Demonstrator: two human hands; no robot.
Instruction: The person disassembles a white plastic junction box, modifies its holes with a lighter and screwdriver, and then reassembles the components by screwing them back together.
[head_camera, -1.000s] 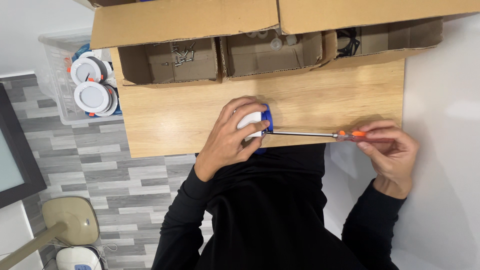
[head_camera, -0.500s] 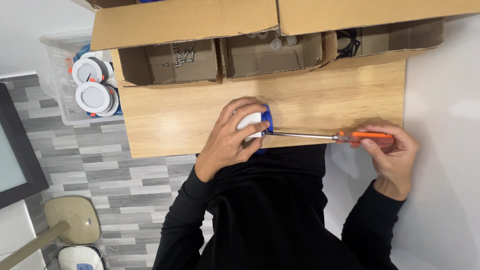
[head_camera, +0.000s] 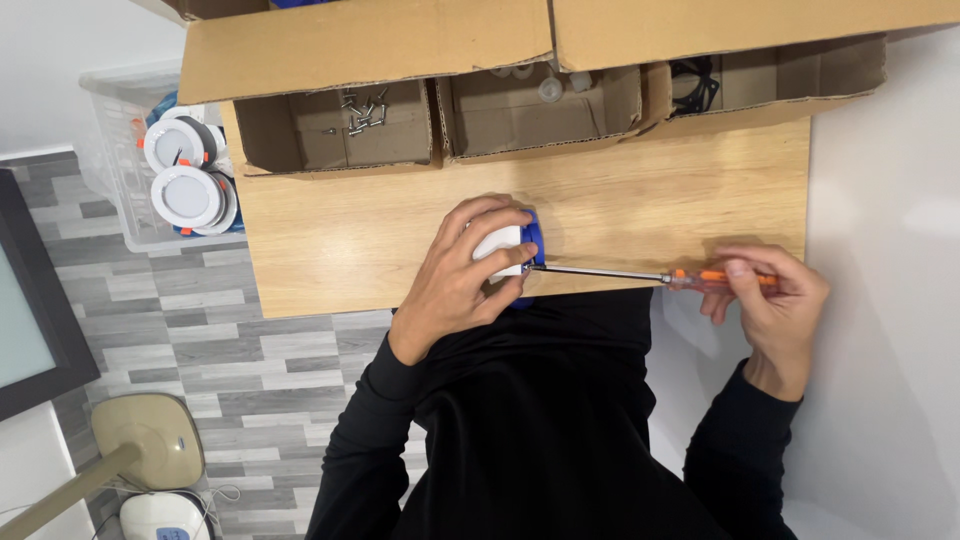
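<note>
My left hand clamps the white-and-blue fitting at the wooden table edge to steady it, right hand pinching the orange-handled screwdriver level into its side.

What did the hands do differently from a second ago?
Almost nothing. The right hand shifted its fingers slightly on the orange-handled screwdriver but kept holding it. The left hand stayed clamped on the white and blue round fixture, the tip stayed at its side, and the cardboard boxes did not move.
</note>
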